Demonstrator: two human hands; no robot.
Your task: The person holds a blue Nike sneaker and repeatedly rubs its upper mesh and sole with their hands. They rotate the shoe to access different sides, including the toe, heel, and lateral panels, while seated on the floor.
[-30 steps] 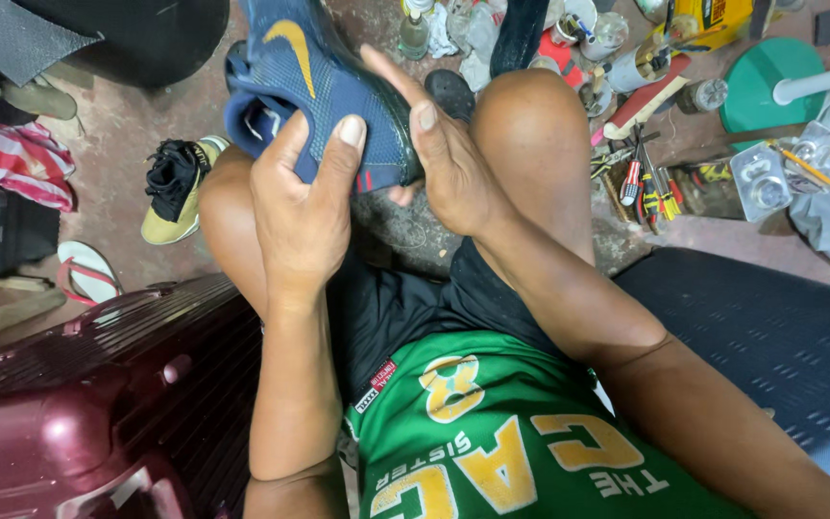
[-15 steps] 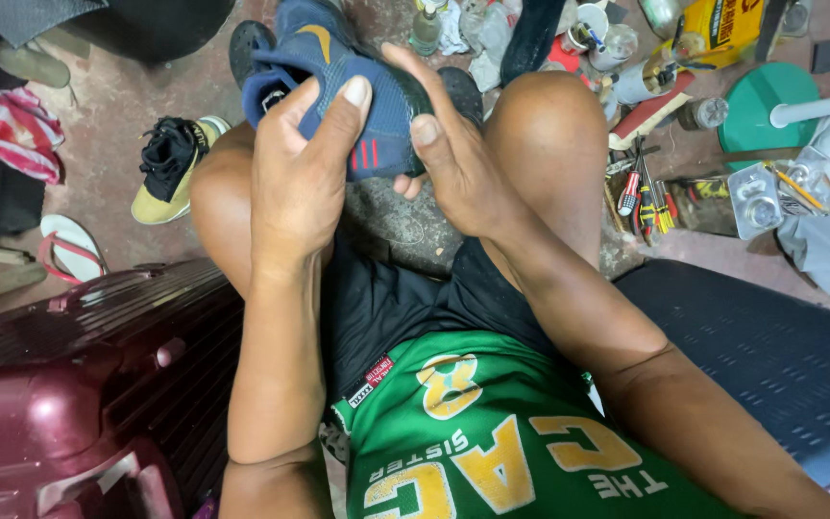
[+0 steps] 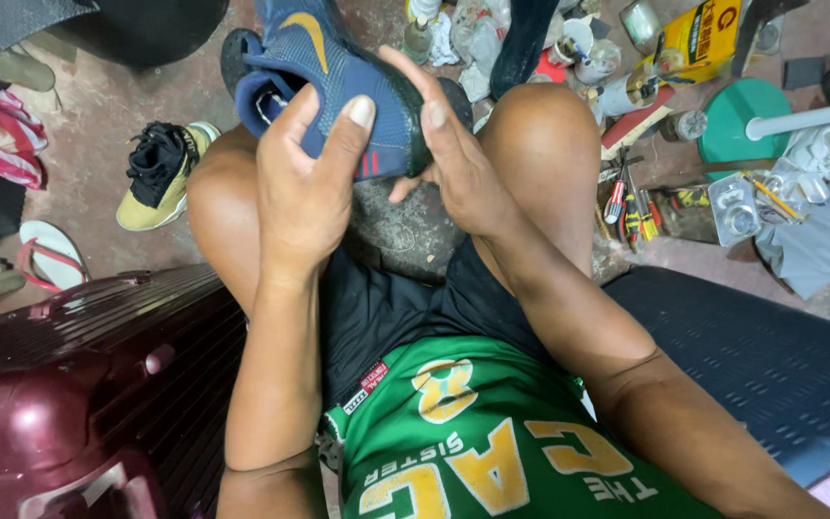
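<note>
Blue sneaker [image 3: 338, 86] held above knees, both hands gripping: left hand [image 3: 305, 187] wraps heel, right hand [image 3: 449, 159] clasps sole side. Tools [image 3: 626, 202] on floor [image 3: 98, 115] untouched; repair apparently at inspection stage.

One view only, from a camera worn on the head of a seated person, looking steeply down and a little forward over the chest and lap. It sits close: the green jersey [image 3: 492, 452] fills the near edge, both knees lie mid-frame, and the cluttered floor [image 3: 98, 115] (far side) runs along the top.
</note>
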